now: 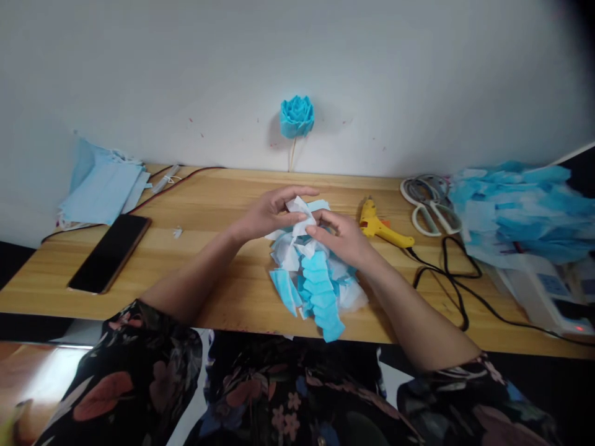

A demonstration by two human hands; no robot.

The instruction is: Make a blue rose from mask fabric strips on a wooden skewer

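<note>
My left hand (279,212) pinches a small white piece of fabric (300,209) between thumb and fingers. From the right, my right hand (337,234) grips the lower edge of the same piece. Beneath both hands lies a loose pile of blue and white fabric pieces (291,291). A strip of overlapping blue pieces (321,296) runs down from the pile towards the table's front edge. Behind the hands, a blue fabric rose (297,116) stands upright on a thin stick against the wall.
Face masks (100,189) and a dark phone (110,253) lie at the left. To the right are a yellow glue gun (383,229) with a black cord, white-handled scissors (436,218), a heap of blue fabric (520,214) and a white device (553,294) on the wooden table (209,272).
</note>
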